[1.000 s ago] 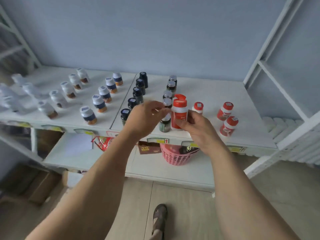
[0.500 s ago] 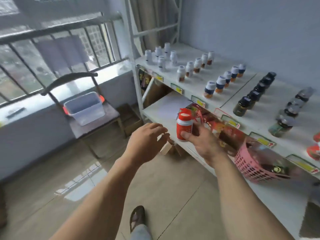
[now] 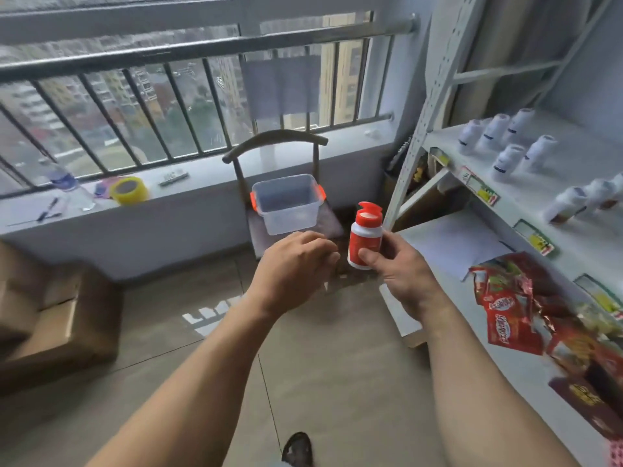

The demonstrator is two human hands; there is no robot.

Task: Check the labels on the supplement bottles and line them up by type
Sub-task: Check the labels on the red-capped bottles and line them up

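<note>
My right hand [image 3: 403,267] grips a red-labelled white bottle [image 3: 364,238] upright in the air, its red flip lid standing open. My left hand [image 3: 293,264] hovers just left of the bottle with fingers loosely curled and holds nothing. Several white supplement bottles [image 3: 505,143] stand in rows on the white shelf [image 3: 573,183] at the right. More bottles [image 3: 586,197] with dark bands sit blurred at the right edge.
A clear plastic bin [image 3: 286,202] with orange clips sits on a wooden chair [image 3: 276,146] under the window. Red snack packets [image 3: 526,305] lie on the lower shelf. A cardboard box [image 3: 57,318] stands on the floor at left. Yellow tape [image 3: 129,189] lies on the sill.
My view has swung left from the shelf towards the window. My right hand has lifted the red bottle off the shelf and carried it along; my left hand has let go of it.
</note>
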